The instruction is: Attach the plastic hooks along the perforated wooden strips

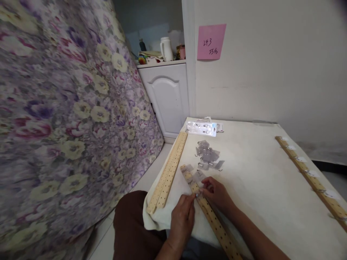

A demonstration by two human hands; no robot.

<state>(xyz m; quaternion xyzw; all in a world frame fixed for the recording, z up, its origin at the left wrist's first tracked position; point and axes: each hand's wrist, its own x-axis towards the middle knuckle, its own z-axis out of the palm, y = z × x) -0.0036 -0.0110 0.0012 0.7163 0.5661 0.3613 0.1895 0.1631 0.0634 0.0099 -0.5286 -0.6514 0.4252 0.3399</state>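
Observation:
A light wooden strip with rows of holes (217, 224) lies slanted across the near table edge. Clear square plates with small metal hooks (187, 172) sit along its far end. My left hand (182, 216) is closed at the strip's left side, thumb and forefinger pinching a small metal hook (197, 195). From the right, my right hand (218, 193) reaches over the strip, its fingers pinched on the same hook's clear plate, which they partly hide. Just beyond lies a loose pile of clear-plated hooks (208, 155).
Two more perforated strips (170, 169) lie along the table's left edge. Flat packages of hooks (201, 128) rest at the back. Another strip bearing white round pieces (305, 169) lies on the right. A floral curtain (67, 108) hangs at left, beside a white cabinet (166, 95).

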